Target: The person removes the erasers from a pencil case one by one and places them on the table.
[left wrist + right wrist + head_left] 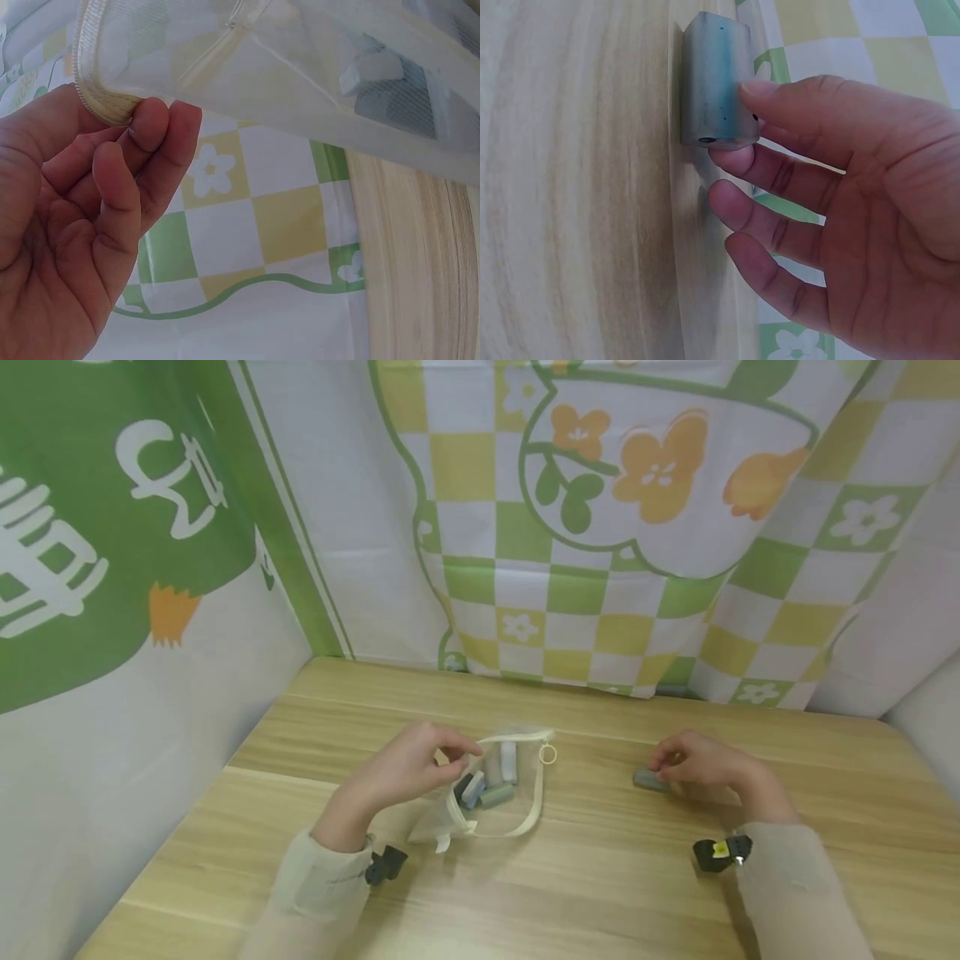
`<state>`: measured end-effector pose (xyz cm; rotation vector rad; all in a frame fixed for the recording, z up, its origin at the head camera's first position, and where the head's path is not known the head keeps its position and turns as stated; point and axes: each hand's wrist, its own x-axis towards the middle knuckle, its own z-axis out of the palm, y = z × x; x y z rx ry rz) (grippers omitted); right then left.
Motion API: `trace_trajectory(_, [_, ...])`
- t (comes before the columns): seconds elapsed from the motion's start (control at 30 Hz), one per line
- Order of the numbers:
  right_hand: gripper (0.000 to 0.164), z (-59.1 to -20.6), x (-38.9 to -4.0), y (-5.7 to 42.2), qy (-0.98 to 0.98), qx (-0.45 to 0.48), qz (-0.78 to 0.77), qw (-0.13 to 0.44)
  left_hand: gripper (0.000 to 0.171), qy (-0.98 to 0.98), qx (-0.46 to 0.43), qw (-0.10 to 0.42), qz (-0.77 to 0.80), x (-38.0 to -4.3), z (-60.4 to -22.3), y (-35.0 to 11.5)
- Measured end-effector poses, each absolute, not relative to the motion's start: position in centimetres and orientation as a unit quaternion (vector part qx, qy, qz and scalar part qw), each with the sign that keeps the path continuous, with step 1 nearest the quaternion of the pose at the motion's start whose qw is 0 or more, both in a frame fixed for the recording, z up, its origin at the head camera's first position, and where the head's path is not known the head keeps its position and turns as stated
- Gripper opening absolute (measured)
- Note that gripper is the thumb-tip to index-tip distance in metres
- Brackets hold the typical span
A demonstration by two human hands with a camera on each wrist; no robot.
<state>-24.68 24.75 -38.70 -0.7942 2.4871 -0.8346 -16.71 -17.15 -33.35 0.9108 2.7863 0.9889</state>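
A see-through mesh pouch [534, 810] with a cream zip edge lies on the table, its mouth spread. Several small blocks show in it, among them a white one [509, 762] and a green one [497, 796]. My left hand [408, 768] pinches the zip edge of the pouch at its far left side; in the left wrist view the other fingers are loosely bent below that edge [112, 111]. Off to the right, my right hand [697, 760] holds a small grey block [649, 779] between thumb and finger, at the tabletop. The right wrist view shows a blue stripe along this block [718, 82].
The wooden table [600, 877] ends at a patterned green, yellow and white curtain [577, 593] behind. Another green and white cloth [112, 527] hangs at the left. A ring pull [549, 753] sticks out from the pouch's right corner. Black wrist cameras [722, 852] are strapped to both sleeves.
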Motion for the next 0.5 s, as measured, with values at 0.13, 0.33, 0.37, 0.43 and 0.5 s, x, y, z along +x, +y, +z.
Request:
trace_trajectory(0.13, [0.015, -38.76, -24.78, 24.79, 0.894, -0.283, -0.289, 0.193, 0.024, 0.900, 0.294, 0.027, 0.321, -16.71, -33.32, -17.16])
trace_trajectory(0.33, [0.016, -38.76, -24.79, 24.77, 0.897, -0.283, -0.285, 0.183, 0.024, 0.900, 0.294, 0.027, 0.320, -16.71, -33.35, -17.18])
trace_trajectory(0.37, [0.016, -38.75, -24.79, 24.75, 0.898, -0.283, -0.284, 0.181, 0.024, 0.901, 0.293, 0.027, 0.320, -16.72, -33.34, -17.18])
trace_trajectory(0.43, [0.015, -38.71, -24.77, 24.70, 0.899, -0.282, -0.284, 0.177, 0.025, 0.902, 0.290, 0.028, 0.319, -16.66, -33.22, -17.13])
trace_trajectory(0.5, [0.014, -38.70, -24.75, 24.67, 0.900, -0.283, -0.283, 0.175, 0.025, 0.902, 0.290, 0.028, 0.318, -16.63, -33.17, -17.12])
